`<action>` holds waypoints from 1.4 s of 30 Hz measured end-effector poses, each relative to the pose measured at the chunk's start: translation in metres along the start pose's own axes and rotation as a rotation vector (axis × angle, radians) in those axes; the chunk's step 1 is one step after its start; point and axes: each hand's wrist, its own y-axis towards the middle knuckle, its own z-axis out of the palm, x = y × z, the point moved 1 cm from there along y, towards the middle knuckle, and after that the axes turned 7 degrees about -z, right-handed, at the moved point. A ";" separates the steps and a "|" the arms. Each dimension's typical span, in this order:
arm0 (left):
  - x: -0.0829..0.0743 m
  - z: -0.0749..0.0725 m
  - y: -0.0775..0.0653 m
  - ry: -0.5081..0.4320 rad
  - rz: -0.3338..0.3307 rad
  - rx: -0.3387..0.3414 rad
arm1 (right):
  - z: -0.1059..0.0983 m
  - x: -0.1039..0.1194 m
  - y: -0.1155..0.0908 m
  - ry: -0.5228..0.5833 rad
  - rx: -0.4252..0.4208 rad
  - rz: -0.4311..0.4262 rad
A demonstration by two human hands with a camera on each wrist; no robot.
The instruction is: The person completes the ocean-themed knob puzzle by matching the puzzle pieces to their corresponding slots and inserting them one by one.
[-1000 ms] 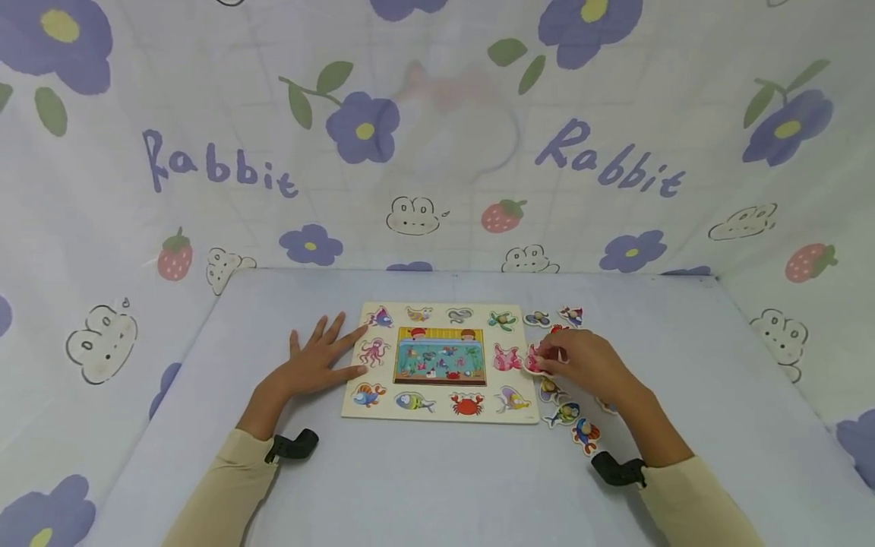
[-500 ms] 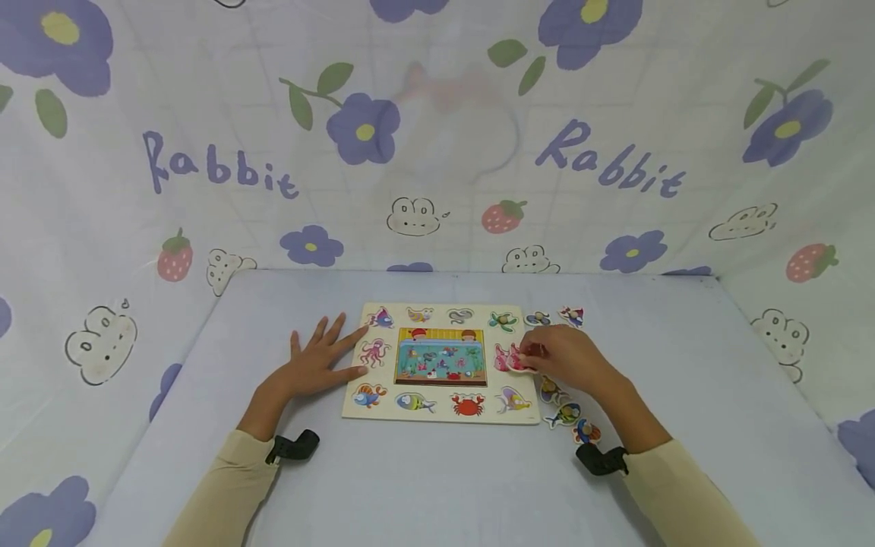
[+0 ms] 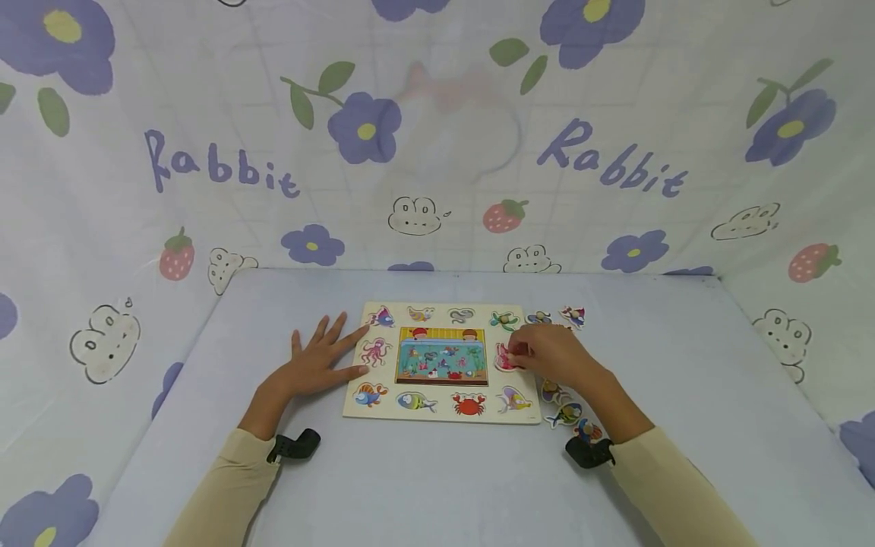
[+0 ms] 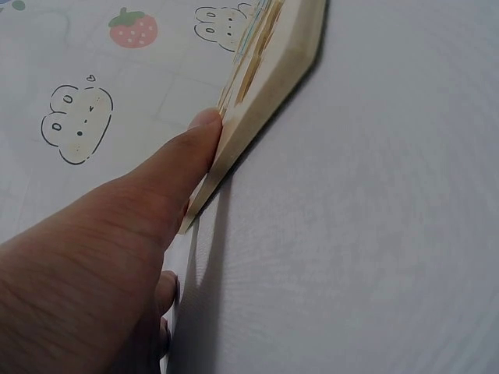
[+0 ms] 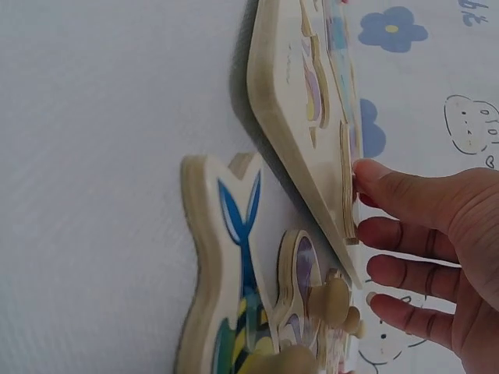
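A wooden knob puzzle board (image 3: 437, 414) with printed sea animals lies on the table. My left hand (image 3: 307, 371) has its fingers spread, with the thumb and a finger touching the board's left edge. In the left wrist view, the left thumb (image 4: 183, 152) presses on the board's rim. At the board's right side, my right hand (image 3: 557, 355) pinches a pink puzzle piece (image 3: 503, 357) by its top, over the pink shape's place. From the right wrist view, the piece (image 5: 348, 187) appears low against the board; I cannot tell whether it is fully seated. A green piece (image 3: 504, 320) sits at the upper right.
Several loose knobbed pieces lie right of the board, among them a striped fish piece (image 3: 564, 415), a blue and orange piece (image 3: 588, 431) and a red and purple piece (image 3: 573, 316). Some are partly hidden by the right hand. A printed curtain (image 3: 451, 175) stands behind the table.
My right hand has carried the pink piece left, from beside the board onto the pink shape's place. The left hand has stayed still on the board's edge.
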 end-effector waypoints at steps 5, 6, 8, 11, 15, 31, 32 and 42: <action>0.000 -0.001 -0.001 -0.005 0.001 -0.001 | 0.001 0.002 0.003 0.000 0.010 -0.005; -0.001 -0.001 -0.002 -0.009 0.003 -0.001 | 0.001 0.002 0.004 0.000 0.010 -0.009; -0.001 -0.001 -0.002 -0.021 0.011 -0.006 | 0.001 0.002 0.005 -0.003 0.006 -0.017; 0.001 0.000 -0.001 -0.015 0.010 -0.005 | 0.001 0.003 0.007 -0.003 0.005 -0.017; 0.003 0.002 0.002 0.001 0.005 0.001 | -0.001 0.004 0.008 0.005 0.017 0.006; 0.001 0.001 -0.001 -0.017 0.012 0.000 | 0.003 0.002 0.008 -0.011 0.058 0.034; 0.002 0.001 -0.001 -0.017 0.014 -0.001 | 0.003 0.002 0.008 -0.006 0.057 0.039; 0.003 0.001 0.001 -0.015 0.025 -0.009 | 0.000 0.003 0.006 0.044 0.062 0.069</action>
